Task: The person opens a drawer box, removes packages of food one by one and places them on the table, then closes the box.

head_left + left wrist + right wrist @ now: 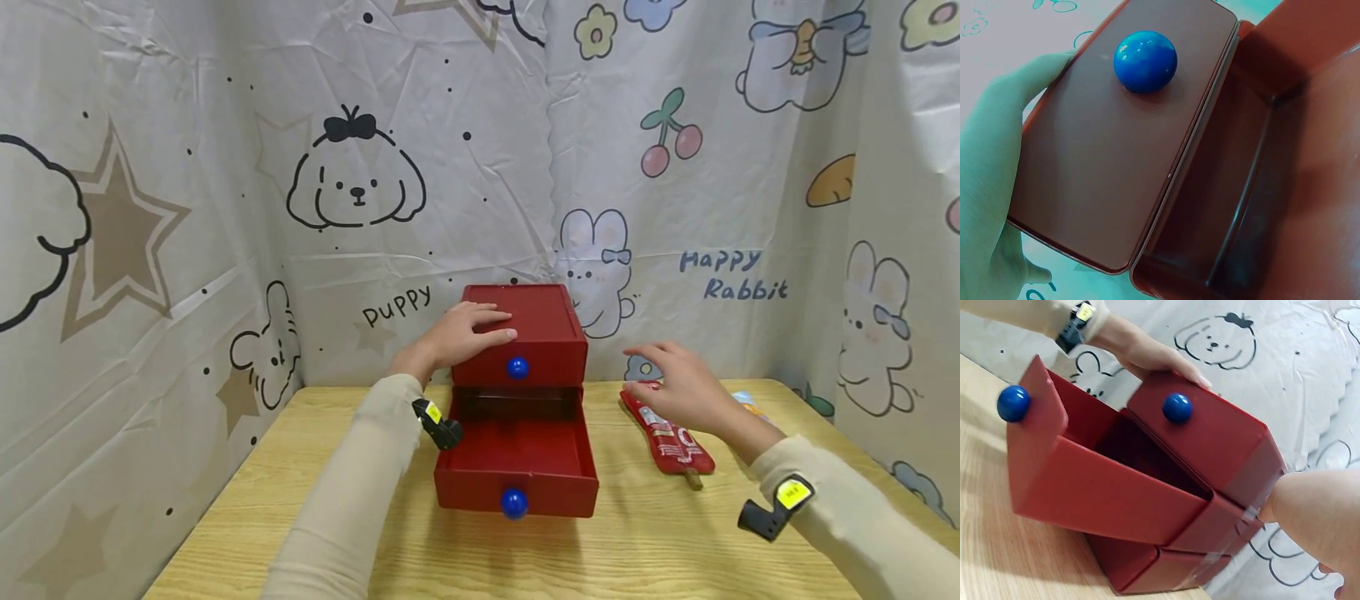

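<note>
A red drawer box [540,312] stands on the table, its upper drawer shut and its lower drawer [472,492] pulled far out. Each drawer front has a round blue knob [514,503]. Nothing lies on the visible floor of the lower drawer. My left hand [467,335] rests on the left of the box top, thumb along the front edge above the upper knob [1145,62]. My right hand [678,387] is held out at the right, fingers spread and slightly bent, nothing between them. It overlaps the top end of a red printed packet [678,450] in the head view.
A brown stub [693,479] pokes out at the packet's near end. Partly behind my right wrist lies a small blue and orange packet [750,404]. A printed cloth [420,125] hangs behind and beside the wooden table [645,542].
</note>
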`<state>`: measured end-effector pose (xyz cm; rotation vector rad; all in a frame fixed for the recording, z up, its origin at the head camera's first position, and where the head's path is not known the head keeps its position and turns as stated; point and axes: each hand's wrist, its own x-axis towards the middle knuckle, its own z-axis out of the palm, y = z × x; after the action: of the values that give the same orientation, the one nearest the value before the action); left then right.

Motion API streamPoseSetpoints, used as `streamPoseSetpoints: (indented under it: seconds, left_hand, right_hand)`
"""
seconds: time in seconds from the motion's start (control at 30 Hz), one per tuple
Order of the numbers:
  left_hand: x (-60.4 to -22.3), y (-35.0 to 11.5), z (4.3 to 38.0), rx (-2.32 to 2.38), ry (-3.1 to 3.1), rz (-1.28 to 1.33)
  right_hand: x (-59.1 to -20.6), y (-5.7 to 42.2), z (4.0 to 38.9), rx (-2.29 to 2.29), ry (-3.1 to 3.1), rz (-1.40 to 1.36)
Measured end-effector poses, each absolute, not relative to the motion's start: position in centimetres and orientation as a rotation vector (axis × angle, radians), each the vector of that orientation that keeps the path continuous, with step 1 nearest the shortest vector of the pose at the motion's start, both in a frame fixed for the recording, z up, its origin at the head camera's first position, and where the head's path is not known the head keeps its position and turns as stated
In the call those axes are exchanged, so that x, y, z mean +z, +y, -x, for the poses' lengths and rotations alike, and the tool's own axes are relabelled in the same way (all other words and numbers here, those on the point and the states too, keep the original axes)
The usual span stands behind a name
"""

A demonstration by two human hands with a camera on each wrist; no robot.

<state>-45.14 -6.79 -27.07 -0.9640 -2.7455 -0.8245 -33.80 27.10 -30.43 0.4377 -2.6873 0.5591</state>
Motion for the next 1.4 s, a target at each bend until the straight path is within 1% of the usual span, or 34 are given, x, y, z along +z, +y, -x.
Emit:
streamPoseSetpoints:
  seconds: [0.4, 0.83, 1.23, 1.4]
  left_hand:
    - [-27.1, -6.8, 45.2, -0.838, -2.721, 0.988]
    - [-27.0, -6.9, 45.2, -0.826, -2.730, 0.980]
    - [-27.0, -6.8, 45.0, -0.820, -2.741, 0.958]
    - [-27.1, -6.8, 44.9, -0.824, -2.728, 0.959]
  right_hand:
    - [-29.1, 24.8, 31.9, 0.578, -2.602, -0.574]
    - [-28.2, 21.7, 30.8, 0.637, -2.565, -0.658]
    - [-27.8, 17.5, 29.4, 0.673, -2.490, -0.913]
    - [-28.0, 16.0, 28.8, 0.669, -2.501, -0.973]
